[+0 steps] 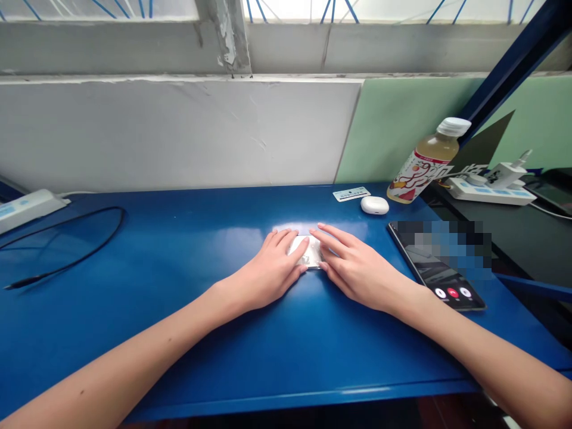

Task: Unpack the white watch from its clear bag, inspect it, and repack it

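A small white, roughly square flat item (309, 252) lies on the blue desk between my two hands, with a shiny, clear-looking patch near its front edge. My left hand (277, 262) is palm down over its left side. One left finger rests across the top, and the thumb presses at the near left edge. On the other side is my right hand (351, 262), its fingers spread and stretched out, the tips at the item's right edge. Fingers cover both sides of the item, so its exact kind cannot be made out.
Right of my hands are a phone (435, 262), a white earbud case (374, 205), a small card (351, 194), a drink bottle (424, 164) and a power strip (491, 189). At left lie a black cable (89, 256) and another power strip (29, 210). A wall (179, 134) borders the desk (201, 363).
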{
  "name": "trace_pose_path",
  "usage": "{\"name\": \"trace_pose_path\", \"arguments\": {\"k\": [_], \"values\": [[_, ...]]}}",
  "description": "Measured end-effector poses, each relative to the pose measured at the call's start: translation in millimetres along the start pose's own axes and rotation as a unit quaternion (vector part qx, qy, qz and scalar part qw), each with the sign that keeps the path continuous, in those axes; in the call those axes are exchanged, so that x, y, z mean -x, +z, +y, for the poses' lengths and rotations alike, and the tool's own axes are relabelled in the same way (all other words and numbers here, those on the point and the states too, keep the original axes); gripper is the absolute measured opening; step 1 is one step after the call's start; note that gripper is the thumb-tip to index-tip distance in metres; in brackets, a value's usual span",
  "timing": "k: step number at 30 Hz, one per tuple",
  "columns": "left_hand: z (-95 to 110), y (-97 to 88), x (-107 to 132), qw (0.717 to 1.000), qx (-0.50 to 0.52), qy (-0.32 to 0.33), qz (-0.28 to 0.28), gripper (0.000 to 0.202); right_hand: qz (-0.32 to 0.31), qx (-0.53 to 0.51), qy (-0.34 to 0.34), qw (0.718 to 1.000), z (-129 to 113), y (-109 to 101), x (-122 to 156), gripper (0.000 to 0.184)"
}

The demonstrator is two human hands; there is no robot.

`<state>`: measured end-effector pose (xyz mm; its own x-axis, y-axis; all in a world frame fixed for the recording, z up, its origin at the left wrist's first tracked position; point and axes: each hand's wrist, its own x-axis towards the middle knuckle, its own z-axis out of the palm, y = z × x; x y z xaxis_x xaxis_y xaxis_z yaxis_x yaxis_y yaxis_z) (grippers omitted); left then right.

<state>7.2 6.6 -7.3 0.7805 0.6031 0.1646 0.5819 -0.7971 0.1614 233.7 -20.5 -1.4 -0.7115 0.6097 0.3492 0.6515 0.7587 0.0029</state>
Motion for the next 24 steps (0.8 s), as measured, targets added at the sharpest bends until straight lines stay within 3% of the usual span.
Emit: {"name": "trace_pose_path", "arguments": {"k": [8,15,17,24], "values": [[1,0.6,0,1.0,0.022,0.006,0.01,0.041,-0.016,0.032,-0.059,0.998,-5,4,-8,0.028],[-1,2.1,2,0.999,0.046,-0.007,0.026,0.046,0.052,-0.078,0.074,0.993,4,5,-4,0.03],[0,2.1,1,0.999,0.038,-0.011,0.024,0.046,0.051,-0.085,0.097,0.99,10,6,-1,0.03],[0,2.3,2,0.999,0.032,-0.014,0.021,0.047,0.027,-0.069,0.129,0.989,21,10,5,0.056]]}}
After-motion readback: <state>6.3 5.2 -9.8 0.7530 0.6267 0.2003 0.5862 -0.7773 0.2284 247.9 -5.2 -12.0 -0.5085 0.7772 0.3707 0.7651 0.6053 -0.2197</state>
